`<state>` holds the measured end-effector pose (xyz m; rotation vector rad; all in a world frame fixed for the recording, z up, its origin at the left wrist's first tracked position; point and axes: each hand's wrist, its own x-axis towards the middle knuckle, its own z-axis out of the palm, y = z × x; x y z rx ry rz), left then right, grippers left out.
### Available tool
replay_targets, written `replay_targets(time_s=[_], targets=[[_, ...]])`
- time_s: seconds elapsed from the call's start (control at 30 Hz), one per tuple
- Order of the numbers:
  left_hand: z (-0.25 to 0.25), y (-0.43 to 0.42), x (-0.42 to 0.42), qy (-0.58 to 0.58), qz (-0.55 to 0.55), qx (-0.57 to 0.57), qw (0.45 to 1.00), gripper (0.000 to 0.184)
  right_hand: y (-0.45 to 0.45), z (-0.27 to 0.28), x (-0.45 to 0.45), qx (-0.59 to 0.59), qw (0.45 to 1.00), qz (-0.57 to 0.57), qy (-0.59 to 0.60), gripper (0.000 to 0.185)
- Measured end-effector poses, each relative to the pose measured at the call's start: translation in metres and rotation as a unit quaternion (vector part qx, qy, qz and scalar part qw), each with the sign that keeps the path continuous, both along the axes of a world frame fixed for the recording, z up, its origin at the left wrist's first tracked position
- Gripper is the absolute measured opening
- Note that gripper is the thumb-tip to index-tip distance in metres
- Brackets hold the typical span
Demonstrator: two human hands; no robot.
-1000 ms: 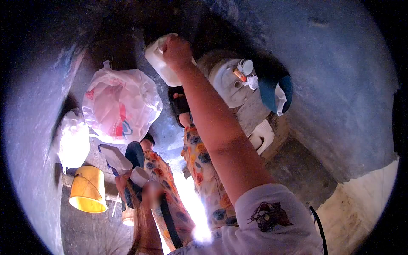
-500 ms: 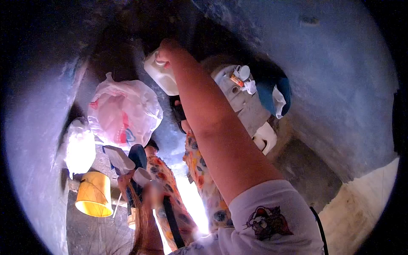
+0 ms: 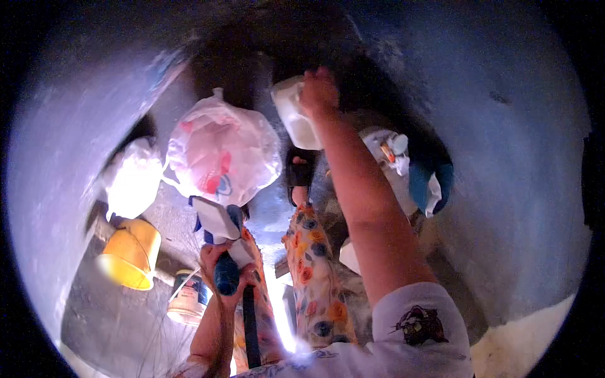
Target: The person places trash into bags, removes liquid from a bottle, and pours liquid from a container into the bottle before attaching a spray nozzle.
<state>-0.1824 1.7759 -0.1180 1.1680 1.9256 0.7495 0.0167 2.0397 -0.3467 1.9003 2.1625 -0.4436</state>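
Observation:
My right hand (image 3: 321, 91) is stretched far forward, closed on the side of a white plastic jug (image 3: 299, 129). The jug is tilted above the dark floor, just beyond my sandalled foot (image 3: 299, 173). Close to my body, my left hand (image 3: 211, 257) is closed around a bundle of things. Among them are a white-and-blue block (image 3: 215, 220), a smaller white piece (image 3: 241, 253) and a dark blue rounded object (image 3: 226, 275); their exact kinds are unclear. Beyond the left hand is a translucent white plastic bag (image 3: 224, 148) with red and blue print.
To the left are a brightly lit white bag (image 3: 134, 179), a yellow bucket (image 3: 132, 252) and a labelled tub (image 3: 188, 299). On the right, a grey surface (image 3: 372, 140) bears small items, beside a teal container (image 3: 421, 183). Bluish walls (image 3: 517, 157) curve around both sides.
The camera view has shifted, so surroundings appear farther right. My right hand remains on the jug, now in front of my foot. My left hand and its bundle show more clearly.

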Motion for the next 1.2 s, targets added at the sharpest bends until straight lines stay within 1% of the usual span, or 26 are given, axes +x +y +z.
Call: replay_targets(time_s=[0.1,0.13,0.17,0.23,0.27,0.3,0.33,0.37,0.4,0.47,0.57,0.63,0.67,0.7,0.73,0.77,0.83,0.9,0.93,1.0,1.03,1.07,1.1,1.13,1.17,1.2], targets=[[0.003,-0.001,-0.006,-0.004,-0.023,-0.028,0.999,0.052,-0.017,0.009,-0.007,0.019,0.981,0.117,0.153,0.033],[0.004,0.0,-0.007,-0.05,0.006,-0.028,0.998,0.052,-0.019,0.007,-0.005,-0.019,0.985,0.122,0.124,0.032],[0.004,0.001,-0.009,-0.054,-0.002,-0.023,0.998,0.053,-0.019,0.004,-0.006,-0.057,0.985,0.132,0.097,0.031],[0.003,-0.003,-0.016,-0.053,-0.012,-0.016,0.998,0.054,-0.023,0.024,-0.012,-0.077,0.981,0.082,0.158,0.029],[0.001,-0.009,-0.015,-0.095,0.036,-0.033,0.994,0.052,-0.021,0.025,-0.019,-0.1,0.977,-0.001,0.187,0.027],[0.01,-0.005,-0.022,-0.065,-0.018,-0.081,0.994,0.05,-0.016,0.024,-0.022,-0.12,0.967,-0.088,0.209,0.026],[0.009,-0.006,-0.024,-0.051,-0.017,-0.05,0.997,0.05,-0.013,0.011,-0.013,-0.057,0.981,0.027,0.185,0.026],[0.007,-0.006,-0.023,-0.039,-0.019,-0.018,0.999,0.05,-0.013,-0.013,0.004,0.013,0.978,0.138,0.156,0.026],[0.004,-0.01,-0.021,-0.077,0.017,-0.009,0.997,0.05,-0.013,-0.015,0.003,0.082,0.958,0.246,0.122,0.027],[0.006,-0.015,-0.02,-0.084,0.041,-0.019,0.995,0.049,-0.013,-0.022,0.003,-0.016,0.977,0.13,0.169,0.028],[0.006,-0.019,-0.024,-0.083,0.052,-0.026,0.995,0.05,-0.017,-0.001,-0.021,-0.068,0.973,0.024,0.22,0.033],[0.007,-0.024,-0.027,-0.082,0.055,-0.029,0.995,0.051,-0.035,0.032,-0.053,-0.043,0.971,0.207,0.108,0.04],[0.006,-0.025,-0.029,-0.081,0.059,-0.027,0.995,0.051,-0.053,0.021,-0.062,-0.03,0.969,0.198,0.147,0.046],[0.006,-0.027,-0.031,-0.082,0.062,-0.027,0.994,0.051,-0.069,0.008,-0.069,-0.035,0.969,0.154,0.192,0.052],[0.008,-0.029,-0.034,-0.09,0.062,-0.032,0.993,0.051,-0.077,0.003,-0.077,-0.095,0.968,0.053,0.225,0.058],[0.011,-0.03,-0.039,-0.097,0.061,-0.036,0.993,0.051,-0.086,-0.016,-0.079,-0.124,0.975,-0.032,0.181,0.057],[0.011,-0.032,-0.047,-0.103,0.07,-0.039,0.991,0.051,-0.094,-0.037,-0.08,-0.19,0.956,-0.078,0.208,0.049],[0.01,-0.038,-0.05,-0.105,0.081,-0.036,0.99,0.051,-0.106,-0.046,-0.091,-0.182,0.974,-0.015,0.131,0.039],[0.009,-0.041,-0.05,-0.101,0.082,-0.036,0.991,0.051,-0.112,-0.041,-0.102,-0.204,0.967,-0.034,0.15,0.033],[0.005,-0.049,-0.052,-0.096,0.085,-0.036,0.991,0.052,-0.143,-0.037,-0.127,-0.144,0.96,-0.038,0.235,0.023],[0.004,-0.053,-0.053,-0.09,0.083,-0.036,0.992,0.049,-0.152,-0.037,-0.144,-0.178,0.958,-0.051,0.218,0.025],[0.001,-0.057,-0.056,-0.083,0.081,-0.035,0.993,0.047,-0.163,-0.045,-0.155,-0.13,0.931,-0.027,0.339,0.025],[-0.001,-0.059,-0.057,-0.076,0.079,-0.035,0.993,0.044,-0.175,-0.052,-0.175,-0.099,0.931,-0.051,0.349,0.026],[0.001,-0.057,-0.058,-0.078,0.086,-0.038,0.992,0.047,-0.18,-0.051,-0.193,-0.094,0.954,-0.014,0.284,0.029],[0.006,-0.054,-0.061,-0.079,0.094,-0.041,0.992,0.05,-0.166,-0.023,-0.216,-0.192,0.955,-0.033,0.223,0.031],[0.008,-0.053,-0.063,-0.078,0.102,-0.045,0.991,0.054,-0.167,-0.023,-0.232,-0.152,0.96,-0.031,0.233,0.031]])
